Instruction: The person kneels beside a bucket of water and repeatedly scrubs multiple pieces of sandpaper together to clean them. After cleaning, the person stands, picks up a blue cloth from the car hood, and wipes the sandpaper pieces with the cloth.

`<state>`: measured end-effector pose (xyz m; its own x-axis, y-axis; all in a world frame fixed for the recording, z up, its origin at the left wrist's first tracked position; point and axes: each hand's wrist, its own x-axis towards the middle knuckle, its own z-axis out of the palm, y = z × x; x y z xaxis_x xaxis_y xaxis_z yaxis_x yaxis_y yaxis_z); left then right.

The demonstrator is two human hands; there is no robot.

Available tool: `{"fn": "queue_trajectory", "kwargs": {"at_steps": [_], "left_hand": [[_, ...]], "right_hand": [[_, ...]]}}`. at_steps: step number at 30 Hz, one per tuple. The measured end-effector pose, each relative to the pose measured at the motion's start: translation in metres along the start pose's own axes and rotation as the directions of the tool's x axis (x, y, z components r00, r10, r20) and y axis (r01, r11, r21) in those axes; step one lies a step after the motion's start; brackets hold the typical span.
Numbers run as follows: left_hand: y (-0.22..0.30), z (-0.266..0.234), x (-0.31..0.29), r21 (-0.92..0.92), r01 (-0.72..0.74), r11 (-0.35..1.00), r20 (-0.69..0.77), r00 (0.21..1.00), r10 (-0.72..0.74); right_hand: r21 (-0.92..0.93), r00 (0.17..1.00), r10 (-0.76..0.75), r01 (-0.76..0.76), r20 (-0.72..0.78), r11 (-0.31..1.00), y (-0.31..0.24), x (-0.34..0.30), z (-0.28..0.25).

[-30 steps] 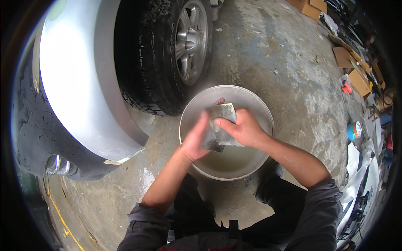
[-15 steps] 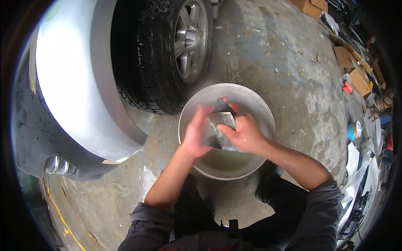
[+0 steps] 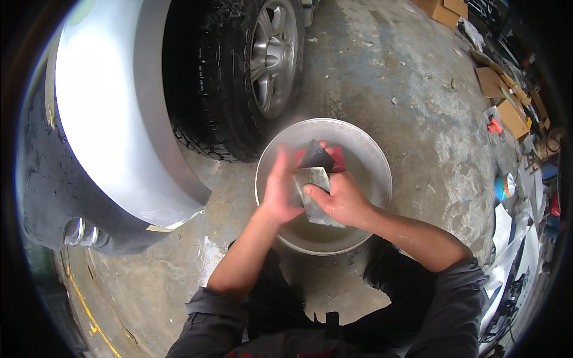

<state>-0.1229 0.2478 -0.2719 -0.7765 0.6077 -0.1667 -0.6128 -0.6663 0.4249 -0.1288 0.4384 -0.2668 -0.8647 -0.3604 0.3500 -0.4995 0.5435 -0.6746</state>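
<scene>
Over a round white bucket (image 3: 382,173) of cloudy water, my right hand (image 3: 346,200) grips a wet grey sheet of sandpaper (image 3: 317,210), thumb pressed on its pale, worn face. A dark corner of sandpaper (image 3: 316,156) sticks up past the fingers. Behind it shows a flat red piece (image 3: 338,159), whose kind I cannot make out. My left hand (image 3: 280,191) is beside the sheet's left edge, fingers stretched out and blurred by motion. Whether its palm touches the sheet I cannot tell.
A silver car fender (image 3: 113,119) and a tyre (image 3: 221,89) with an alloy wheel (image 3: 271,59) stand at the left, close to the bucket. Along the right lie cardboard boxes (image 3: 507,110), a red-orange tool (image 3: 495,126), a blue can (image 3: 505,187) and loose sheeting (image 3: 507,250).
The sandpaper has shifted slightly down in my right hand's grip, and more of the red piece shows. My left fingers have straightened and moved slightly away from the dark corner.
</scene>
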Motion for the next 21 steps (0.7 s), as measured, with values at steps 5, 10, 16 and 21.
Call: {"fn": "queue_trajectory", "kwargs": {"at_steps": [5, 10, 16, 21], "left_hand": [[0.0, -0.002, 0.002, -0.084, 0.125, 0.989, -0.278, 0.95, -0.144], [0.003, -0.002, -0.003, -0.024, 0.063, 0.998, -0.278, 0.958, -0.067], [0.002, -0.007, -0.003, -0.018, 0.053, 0.998, -0.202, 0.978, -0.056], [0.002, -0.01, 0.0, 0.051, 0.033, 0.998, -0.062, 0.998, -0.03]], "right_hand": [[0.401, 0.9, 0.419, -0.431, 0.123, 0.808, -0.01, 0.008, 0.012], [0.377, 0.81, 0.526, -0.587, 0.26, 0.717, -0.007, 0.006, 0.006], [0.035, 0.994, -0.08, 0.083, -0.079, 0.996, 0.012, -0.006, 0.01], [0.112, 0.998, -0.028, 0.034, -0.055, 0.993, 0.001, -0.005, 0.004]]}}
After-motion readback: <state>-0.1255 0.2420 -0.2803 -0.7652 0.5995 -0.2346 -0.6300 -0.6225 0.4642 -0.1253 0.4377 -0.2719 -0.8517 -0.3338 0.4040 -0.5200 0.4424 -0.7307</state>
